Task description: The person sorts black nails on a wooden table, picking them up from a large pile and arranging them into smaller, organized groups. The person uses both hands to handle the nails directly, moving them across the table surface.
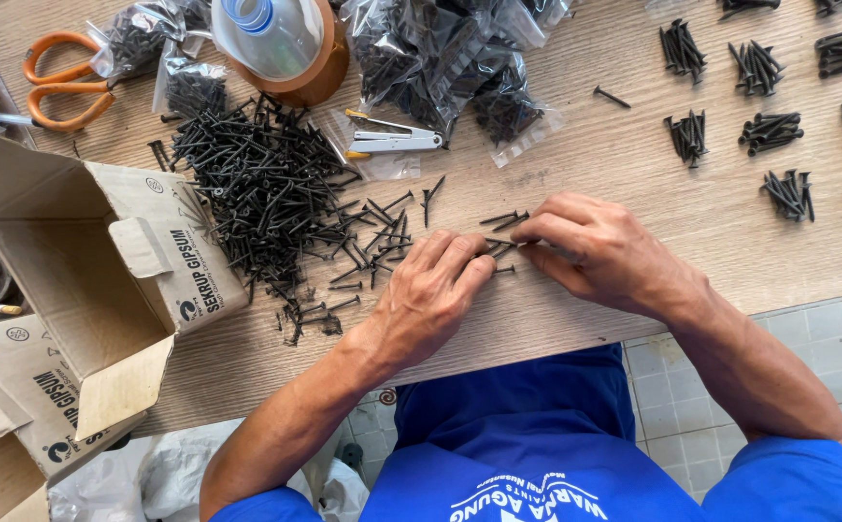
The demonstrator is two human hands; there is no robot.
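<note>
1. My left hand (432,290) lies flat, fingers together, on a few thin black metal screws (500,246), just right of the big loose pile of black screws (266,188).
2. My right hand (595,249) pinches those same screws with bent fingers.
3. The open brown cardboard box (92,280) sits left of the pile.

Orange scissors (58,82), stapler (392,142), cardboard box (102,280)

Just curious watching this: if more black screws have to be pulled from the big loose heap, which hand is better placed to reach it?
Probably the left hand: the screw heap lies on its side of the table, scattered screws almost touching its fingers. The right hand lies farther off.
</note>
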